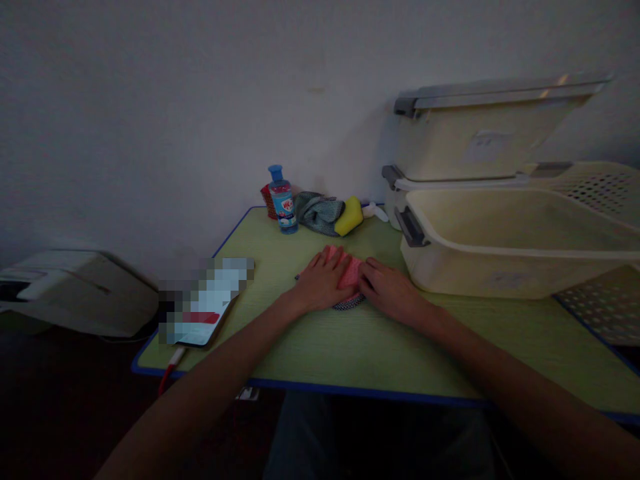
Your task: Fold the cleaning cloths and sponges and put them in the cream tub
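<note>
A pink textured cloth [349, 279] lies on the table, and the edge of a dark patterned cloth [350, 304] shows beneath it. My left hand [324, 279] rests flat on the pink cloth with its fingers spread. At the cloth's right edge, the curled fingers of my right hand [387, 287] pinch the pink fabric; their tips are partly hidden. Beyond my hands, a yellow sponge [349, 216] leans on a crumpled grey-green cloth [319, 212].
A blue-capped bottle [284, 207] stands before a red item [269, 201] at the back. White storage bins, one open bin [480, 267] in front, fill the right side. A phone [213, 303] with a red cable [167, 377] lies left on the blue-edged green table [310, 353].
</note>
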Demonstrator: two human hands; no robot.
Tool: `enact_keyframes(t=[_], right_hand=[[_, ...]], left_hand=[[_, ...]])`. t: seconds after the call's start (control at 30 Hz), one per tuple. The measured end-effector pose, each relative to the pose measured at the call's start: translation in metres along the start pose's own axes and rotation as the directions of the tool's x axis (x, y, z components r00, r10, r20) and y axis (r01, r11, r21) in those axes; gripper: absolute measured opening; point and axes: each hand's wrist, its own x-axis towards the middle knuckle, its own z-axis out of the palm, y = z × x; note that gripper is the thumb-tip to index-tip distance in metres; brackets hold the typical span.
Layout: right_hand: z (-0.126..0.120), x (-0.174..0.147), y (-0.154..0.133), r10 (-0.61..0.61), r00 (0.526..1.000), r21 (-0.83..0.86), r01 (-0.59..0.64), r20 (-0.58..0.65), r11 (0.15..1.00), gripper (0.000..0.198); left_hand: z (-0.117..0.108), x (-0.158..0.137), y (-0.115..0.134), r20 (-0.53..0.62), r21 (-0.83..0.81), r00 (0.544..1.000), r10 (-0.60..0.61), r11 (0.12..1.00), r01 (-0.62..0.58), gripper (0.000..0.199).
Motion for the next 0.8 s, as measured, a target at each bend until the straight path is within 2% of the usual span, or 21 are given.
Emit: enact_keyframes(t=[0.27, 0.43, 0.5, 0.63, 0.8], right_hand=[[-0.004, -0.004, 0.004, 0.118, 0.993, -0.087, -0.118, -0.011, 0.989, 0.019], [-0.004, -0.001, 0.013, -0.049, 0.994, -0.058, 0.043, -0.102, 0.997, 0.011], [-0.002, -0.001, 0.016, -0.103, 0.99, -0.006, 0.103, -0.099, 0.995, 0.01], [-0.006, -0.002, 0.017, -0.196, 0.98, 0.12, 0.196, -0.011, 0.973, 0.014], [-0.018, -0.002, 0.014, -0.233, 0.966, 0.203, 0.207, 0.111, 0.957, 0.015]], left_hand=[[0.002, -0.001, 0.003, -0.037, -0.036, 0.998, -0.049, 0.998, 0.048, 0.073], [0.0, -0.001, -0.001, -0.015, -0.034, 1.0, 0.012, 0.999, -0.013, 0.079], [-0.002, -0.001, -0.004, -0.005, -0.033, 0.998, 0.061, 0.998, -0.061, 0.08], [-0.006, 0.0, -0.009, 0.028, -0.037, 0.98, 0.195, 0.98, -0.194, 0.082], [-0.009, 0.0, -0.014, 0.077, -0.056, 0.938, 0.338, 0.941, -0.334, 0.089]])
